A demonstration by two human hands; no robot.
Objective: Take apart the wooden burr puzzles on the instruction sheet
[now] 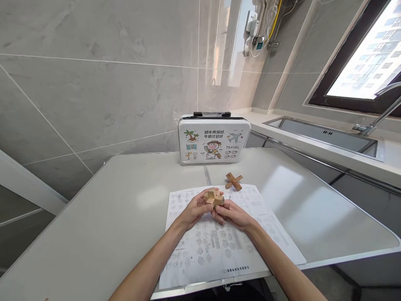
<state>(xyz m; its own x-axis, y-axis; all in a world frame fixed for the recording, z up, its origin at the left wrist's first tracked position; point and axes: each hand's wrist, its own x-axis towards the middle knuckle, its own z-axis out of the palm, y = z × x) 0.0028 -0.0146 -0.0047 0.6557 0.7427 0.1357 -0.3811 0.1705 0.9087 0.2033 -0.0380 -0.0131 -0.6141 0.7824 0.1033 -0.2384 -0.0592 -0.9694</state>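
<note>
Between my two hands is a light wooden burr puzzle (214, 198), its short blocks crossing one another. The fingers of my left hand (194, 211) wrap round its left side, with the thumb at the front. On the other side, my right hand (233, 214) grips the lower right of the puzzle; some of its fingers are hidden beneath. Under both hands lies a printed instruction sheet (216, 255) with small diagrams. A second, darker wooden puzzle (234, 182) of crossed pieces rests just beyond the hands, at the sheet's far edge.
A white carry case (214, 140) with cartoon prints and a black handle stands upright at the back of the white folding table (131, 225). A tiled wall rises behind it. To the right are a counter with a sink (326, 133), a faucet (365, 128) and a window.
</note>
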